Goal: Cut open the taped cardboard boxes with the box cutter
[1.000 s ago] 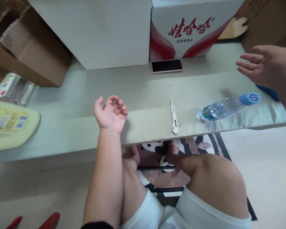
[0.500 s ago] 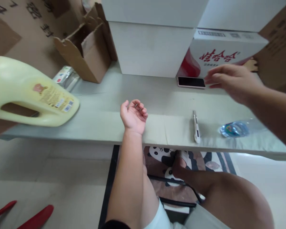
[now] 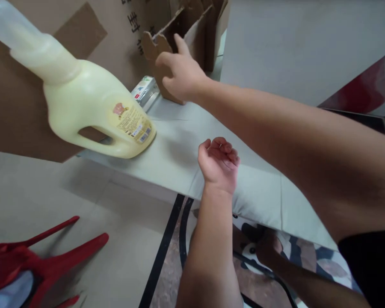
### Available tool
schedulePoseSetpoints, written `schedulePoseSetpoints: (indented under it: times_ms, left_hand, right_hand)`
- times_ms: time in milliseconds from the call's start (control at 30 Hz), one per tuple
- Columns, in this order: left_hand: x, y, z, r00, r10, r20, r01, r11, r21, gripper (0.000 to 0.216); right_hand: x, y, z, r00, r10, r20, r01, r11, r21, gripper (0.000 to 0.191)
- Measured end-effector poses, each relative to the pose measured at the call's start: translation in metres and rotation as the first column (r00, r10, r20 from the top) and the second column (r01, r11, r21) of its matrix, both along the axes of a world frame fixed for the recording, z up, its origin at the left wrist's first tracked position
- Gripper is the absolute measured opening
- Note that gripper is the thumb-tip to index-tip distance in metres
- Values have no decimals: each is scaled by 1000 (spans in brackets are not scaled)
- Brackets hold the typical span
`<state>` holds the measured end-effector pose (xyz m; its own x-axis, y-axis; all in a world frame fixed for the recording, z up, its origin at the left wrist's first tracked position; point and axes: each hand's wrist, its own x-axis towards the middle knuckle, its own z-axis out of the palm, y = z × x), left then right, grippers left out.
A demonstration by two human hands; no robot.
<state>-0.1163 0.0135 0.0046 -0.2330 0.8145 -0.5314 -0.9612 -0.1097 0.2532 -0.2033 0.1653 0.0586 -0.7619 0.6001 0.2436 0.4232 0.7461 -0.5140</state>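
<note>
My right hand [image 3: 183,72] is stretched across to the left, fingers apart and holding nothing, in front of the open brown cardboard box [image 3: 162,47]. Whether the fingertips touch the box I cannot tell. Palm up over the front of the table lies my left hand [image 3: 218,164], its fingers loosely curled and nothing in it. Left of both hands stands a large pale yellow jug [image 3: 93,102] with a handle hole and a label, tilted in the view. Between jug and box is a small white and clear package [image 3: 145,92].
The table [image 3: 170,158] has a pale cloth cover. White boxes [image 3: 291,42] stand at the back right, and a big brown carton [image 3: 22,98] is behind the jug. A red chair or stool [image 3: 48,261] is on the floor at lower left. A panda-print mat [image 3: 250,252] lies below.
My right hand has moved from beside the phone on the right to the cardboard box on the left. The view has turned left; my left hand keeps its pose. Knife and bottle are out of sight.
</note>
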Motion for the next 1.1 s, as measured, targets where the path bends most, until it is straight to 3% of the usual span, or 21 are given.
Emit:
schedulePoseSetpoints:
  times_ms: [100,200,267,300,367,433,500,567,633,700,800,900,967,1033,1100]
  left_hand:
    - [-7,-2,1,1000,11,-13,-11,1000,-6,33]
    - [-11,-3,0,993,12,-113,-18,999,-43,32]
    - [-11,-4,-3,942,133,-307,-174,978,-112,30]
    - [-12,-5,-5,861,229,-454,-316,941,-124,28]
    - [-12,-8,-8,559,389,-732,-603,797,-37,22]
    - [-13,-12,-11,347,410,-844,-693,718,64,17]
    - [-14,-15,-13,250,411,-877,-704,699,127,10]
    - [-14,-18,-13,171,422,-891,-676,708,206,8]
    - [-12,-18,-14,73,451,-889,-597,734,323,16]
    - [-6,-17,-15,-1,477,-879,-448,785,427,27]
    - [12,-14,-16,-33,482,-875,-188,857,479,43]
    - [33,-10,-16,7,488,-873,-42,872,487,43]
    - [46,-7,-12,103,547,-831,-84,837,541,39]
    - [59,-6,-5,168,648,-743,-212,760,614,37]
    - [71,-8,3,149,708,-690,-309,696,648,38]
  right_hand:
    - [-19,12,-7,996,-57,65,60,998,-36,31]
    - [-9,16,-20,998,-59,34,59,998,16,28]
    - [14,12,-29,997,-71,-42,73,996,52,23]
    - [30,8,-33,994,-77,-79,83,994,66,21]
    - [71,-8,-39,987,-82,-138,94,992,88,15]
    - [121,-32,-41,983,-77,-165,95,990,104,9]
    - [176,-63,-41,969,-9,-248,37,993,108,7]
    - [230,-96,-40,942,-45,-331,89,989,118,11]
    - [278,-127,-40,877,-116,-466,158,986,52,13]
    - [316,-153,-42,803,-179,-568,205,979,-19,27]
    - [359,-180,-52,722,-274,-635,316,947,-50,30]
    - [388,-195,-65,715,-325,-619,399,917,-21,25]
    - [400,-199,-71,735,-334,-590,430,903,24,22]
    - [407,-201,-74,760,-317,-568,442,892,94,21]
    - [410,-202,-76,768,-302,-564,461,873,159,25]
